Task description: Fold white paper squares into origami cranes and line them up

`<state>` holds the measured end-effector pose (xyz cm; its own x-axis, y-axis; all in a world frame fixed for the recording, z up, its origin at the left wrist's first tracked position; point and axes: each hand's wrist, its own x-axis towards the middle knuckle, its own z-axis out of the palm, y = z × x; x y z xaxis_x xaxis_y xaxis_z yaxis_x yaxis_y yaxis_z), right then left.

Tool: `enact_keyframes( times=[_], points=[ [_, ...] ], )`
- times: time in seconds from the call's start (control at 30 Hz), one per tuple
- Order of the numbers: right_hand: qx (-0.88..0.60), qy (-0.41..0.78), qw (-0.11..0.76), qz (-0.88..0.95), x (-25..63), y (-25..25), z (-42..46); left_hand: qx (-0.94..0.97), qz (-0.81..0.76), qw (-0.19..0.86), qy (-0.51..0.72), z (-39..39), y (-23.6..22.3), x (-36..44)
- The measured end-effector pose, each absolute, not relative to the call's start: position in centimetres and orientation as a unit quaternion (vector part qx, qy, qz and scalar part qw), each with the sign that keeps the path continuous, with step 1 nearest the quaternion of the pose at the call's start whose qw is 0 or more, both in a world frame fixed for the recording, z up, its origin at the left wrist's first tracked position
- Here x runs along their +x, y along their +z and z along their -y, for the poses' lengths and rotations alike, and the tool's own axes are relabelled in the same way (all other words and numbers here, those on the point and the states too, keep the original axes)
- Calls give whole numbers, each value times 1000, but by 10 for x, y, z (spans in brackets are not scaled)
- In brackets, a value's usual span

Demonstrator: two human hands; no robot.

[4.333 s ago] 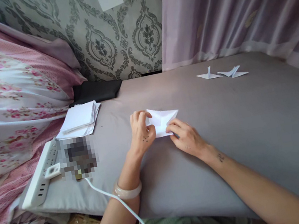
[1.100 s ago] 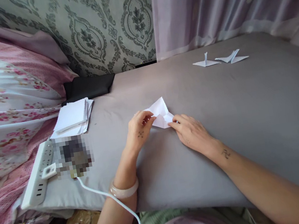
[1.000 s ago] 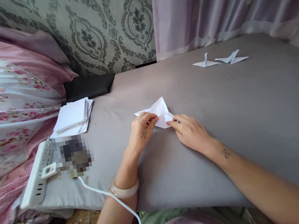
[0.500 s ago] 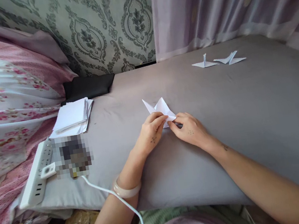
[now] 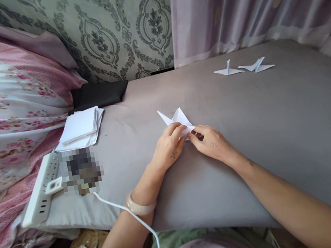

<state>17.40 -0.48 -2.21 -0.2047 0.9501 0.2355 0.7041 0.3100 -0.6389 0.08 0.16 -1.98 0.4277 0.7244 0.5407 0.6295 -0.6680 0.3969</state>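
A piece of white folded paper (image 5: 181, 117) with pointed flaps is held just above or on the grey surface in the middle of the view. My left hand (image 5: 171, 142) grips its near left part, the fingers bent over the paper. At its right corner, my right hand (image 5: 209, 140) pinches the edge between thumb and fingers. Two flaps point up and away from me. The lower part of the paper is partly hidden behind my fingers.
Two folded paper birds, one (image 5: 228, 69) beside another (image 5: 257, 65), rest at the back right. At left are a stack of white paper (image 5: 79, 128), a black flat item (image 5: 99, 94), a white power strip (image 5: 41, 191) and a white cable (image 5: 125, 209) crossing my left forearm.
My left fingers have shifted slightly right along the folded paper's near edge. My right hand keeps its pinch with little movement. The whole view has shifted slightly.
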Motion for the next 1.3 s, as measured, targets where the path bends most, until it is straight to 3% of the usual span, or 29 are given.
enact_keyframes(
  times=[0.33,0.5,0.6,0.77,1.03,1.3],
  points=[
    [-534,287,347,716,176,-25,1,815,-407,54,409,-5,-15,-3],
    [-534,279,346,719,175,-26,2,837,-434,27,333,-7,-5,-6],
    [-537,277,338,721,175,-27,2,846,-450,64,280,-7,2,-8],
    [-519,368,370,677,174,-28,-2,836,-464,133,260,-8,10,-12],
    [-470,497,441,581,174,-27,-7,825,-475,119,283,-20,3,-7],
    [-465,525,469,537,173,-25,-7,827,-471,114,286,-22,2,-2]
  ],
)
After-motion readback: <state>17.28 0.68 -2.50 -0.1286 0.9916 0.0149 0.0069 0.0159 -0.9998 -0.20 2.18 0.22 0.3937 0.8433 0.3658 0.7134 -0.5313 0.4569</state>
